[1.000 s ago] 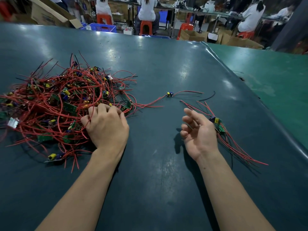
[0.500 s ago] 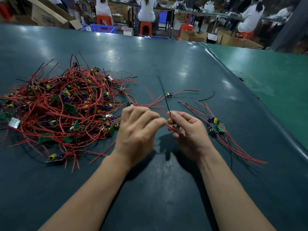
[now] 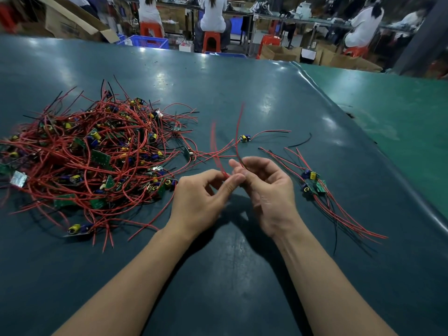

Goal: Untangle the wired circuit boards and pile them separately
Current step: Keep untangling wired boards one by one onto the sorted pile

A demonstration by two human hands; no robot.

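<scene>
A big tangled heap of small green circuit boards with red and black wires [image 3: 97, 154] covers the left of the dark green table [image 3: 230, 275]. A small sorted pile of wired boards [image 3: 312, 184] lies to the right. One single wired board [image 3: 244, 138] lies apart further back. Both hands meet above the table's middle. My left hand [image 3: 201, 204] pinches a red wire [image 3: 215, 151] between thumb and forefinger. My right hand [image 3: 269, 190] holds another red wire [image 3: 238, 132] that curves upward. The board on these wires is hidden by my fingers.
A loose black wire [image 3: 300, 141] lies behind the sorted pile. The table's right edge [image 3: 363, 132] borders a lighter green surface [image 3: 400, 117]. Beyond the far edge are cardboard boxes [image 3: 72, 23], a blue crate [image 3: 150, 41], red stools and seated people at benches.
One second ago my left hand rested on the heap and my right hand was open and bare. Both hands have since come together at the middle, now holding red wires lifted upward.
</scene>
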